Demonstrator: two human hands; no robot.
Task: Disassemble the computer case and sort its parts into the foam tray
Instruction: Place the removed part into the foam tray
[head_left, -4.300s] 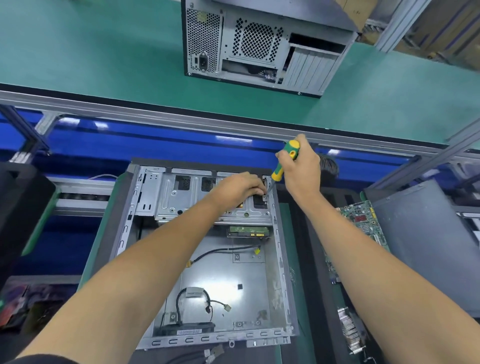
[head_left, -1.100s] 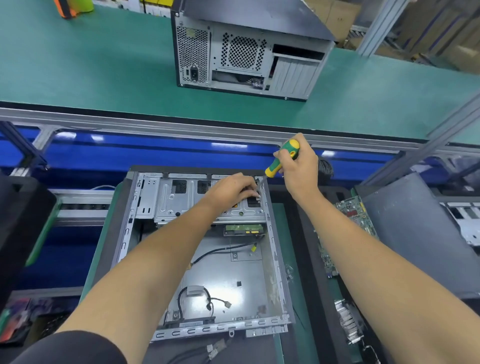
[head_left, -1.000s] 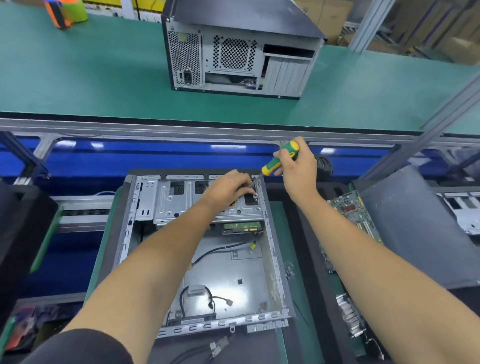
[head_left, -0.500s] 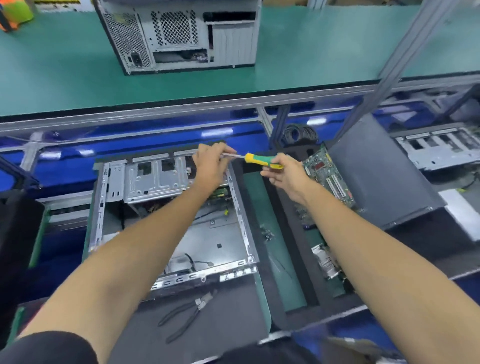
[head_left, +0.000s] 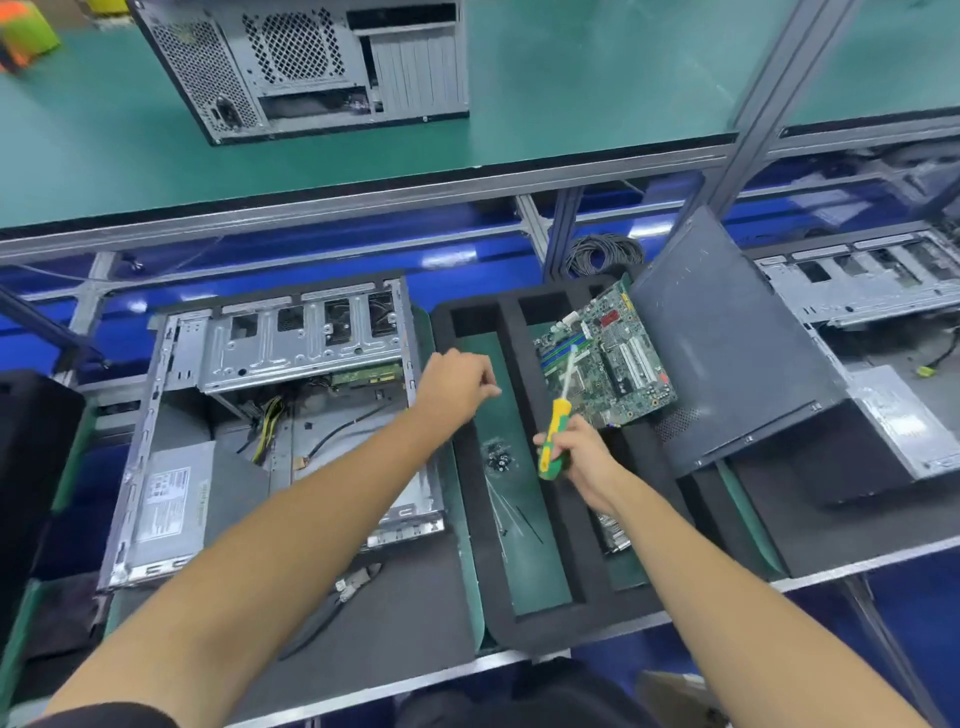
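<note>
1. The left hand (head_left: 457, 387), fingers curled and maybe pinching something too small to see, is at frame centre above the black foam tray (head_left: 558, 621), right of the open grey metal computer case (head_left: 171, 415).
2. The right hand (head_left: 579, 457) holds the yellow-green screwdriver (head_left: 553, 436) over the tray.
3. Earlier both hands were at the case's corner.

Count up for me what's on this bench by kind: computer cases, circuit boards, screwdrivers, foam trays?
Computer cases: 3, the open case in front, a closed case on the upper shelf, another stripped case far right.
Circuit boards: 1, the motherboard.
Screwdrivers: 1, the screwdriver in the right hand.
Foam trays: 1, the foam tray.
Total: 6.
</note>
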